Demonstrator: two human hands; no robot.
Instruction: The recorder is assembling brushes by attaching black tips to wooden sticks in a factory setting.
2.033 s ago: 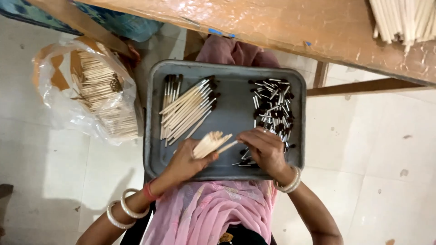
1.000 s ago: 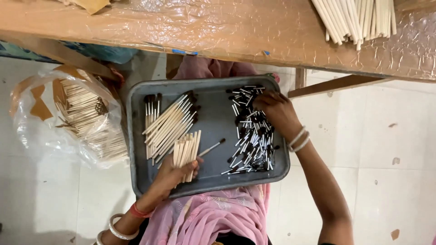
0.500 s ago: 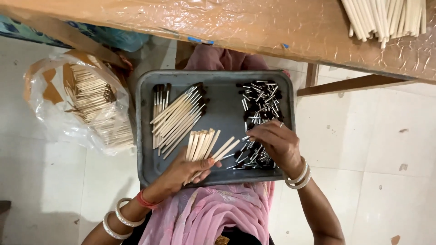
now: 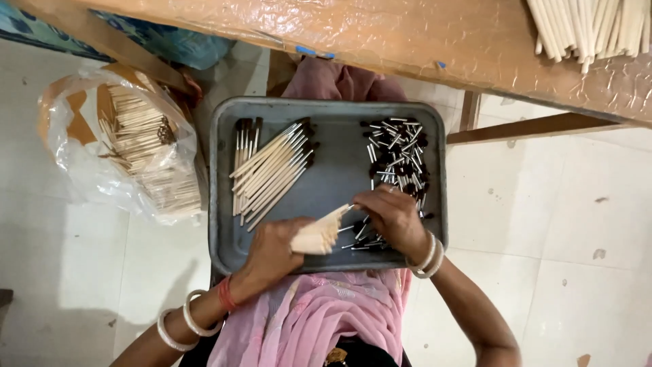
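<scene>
Grey metal tray (image 4: 224, 204) sits on the lap. Left hand (image 4: 275, 248) is clenched around a fanned bundle of pale wooden handles (image 4: 318, 234); right hand (image 4: 387, 214) pinches a small metal brush head (image 4: 348, 208) at one handle's tip. I'd keep that bundle steady and push the head on straight.

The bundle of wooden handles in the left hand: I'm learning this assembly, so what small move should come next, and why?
Probably seat the metal brush tip fully onto a stick in the bundle of wooden handles. The right hand pinches it at the bundle's top end, the left hand grips the bundle, and finished brushes lie apart in the tray.
</scene>
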